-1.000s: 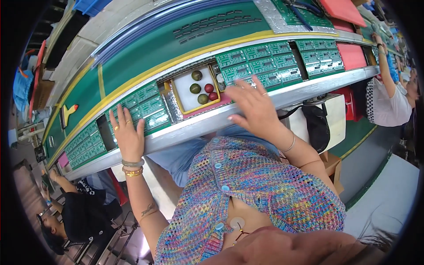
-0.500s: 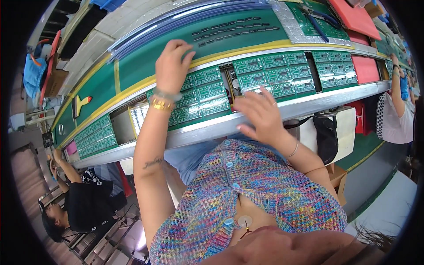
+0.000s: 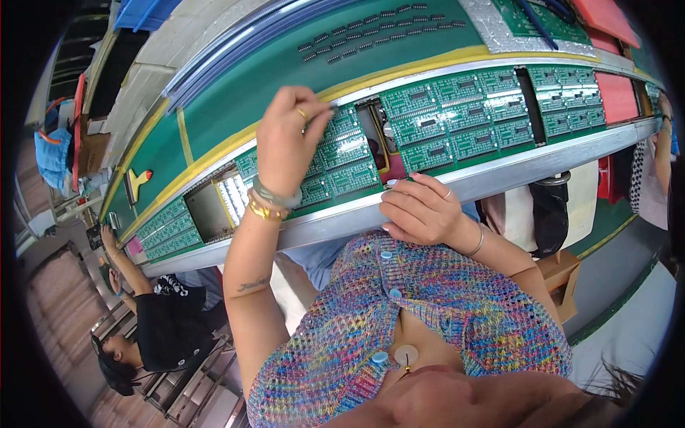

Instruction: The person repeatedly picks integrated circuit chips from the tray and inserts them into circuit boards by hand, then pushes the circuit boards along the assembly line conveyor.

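1. We are seeing the left hand (image 3: 287, 146) hovering above a green board panel (image 3: 349, 153), its thumb and fingers drawing together in a pinch; blur is hiding the fingertips, so we cannot tell whether anything small is sitting between them.
2. We are finding the right hand (image 3: 426, 210) bending its fingers loosely, knuckles up, over the metal rail (image 3: 332, 216), just right of the narrow gap beside that panel; whether it is gripping anything we cannot tell.
3. We are noting the change: half a second ago the left hand was reaching nearer the black chips (image 3: 387, 26), whereas now its fingertips are pointing at the panel; the right hand is resting closer to the body.
4. We are also noting that the panel, after sliding rightward during the last second, is now lying under the left hand and covering most of the opening between the hands.
5. We are judging from this that the work is centring on this panel rather than on the chips.
6. We are locating the chips in rows on the green desk (image 3: 239, 107), beyond the left hand's fingertips, while a second board panel (image 3: 457, 118) is lying just beyond the right hand.
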`<action>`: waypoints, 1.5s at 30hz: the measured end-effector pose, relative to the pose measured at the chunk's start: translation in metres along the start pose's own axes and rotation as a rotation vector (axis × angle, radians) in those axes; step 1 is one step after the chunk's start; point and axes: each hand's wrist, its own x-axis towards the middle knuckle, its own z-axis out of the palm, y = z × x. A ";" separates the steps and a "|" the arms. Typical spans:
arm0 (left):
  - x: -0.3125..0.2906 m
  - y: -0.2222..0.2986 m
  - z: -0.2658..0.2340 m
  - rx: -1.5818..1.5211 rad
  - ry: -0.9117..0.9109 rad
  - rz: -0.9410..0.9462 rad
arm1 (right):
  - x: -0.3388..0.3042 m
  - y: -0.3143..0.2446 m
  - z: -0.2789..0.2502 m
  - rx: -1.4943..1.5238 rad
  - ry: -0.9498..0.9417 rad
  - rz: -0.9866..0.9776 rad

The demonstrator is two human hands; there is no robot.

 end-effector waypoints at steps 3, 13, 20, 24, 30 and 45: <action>-0.015 0.009 0.006 0.037 -0.026 -0.042 | 0.002 -0.002 -0.002 0.004 -0.010 -0.011; -0.017 0.007 0.013 0.161 -0.036 0.041 | 0.000 -0.004 0.001 0.007 0.006 0.003; -0.017 0.009 0.012 0.166 -0.048 0.063 | 0.000 -0.005 0.000 0.000 0.006 0.002; -0.017 0.015 0.016 0.226 -0.038 0.055 | 0.000 -0.004 -0.001 0.011 0.014 -0.005; -0.019 0.021 0.015 0.287 -0.060 -0.017 | 0.001 -0.005 0.000 0.028 0.028 0.003; 0.039 -0.039 0.003 0.252 0.136 0.006 | 0.000 -0.003 0.000 0.017 0.036 -0.018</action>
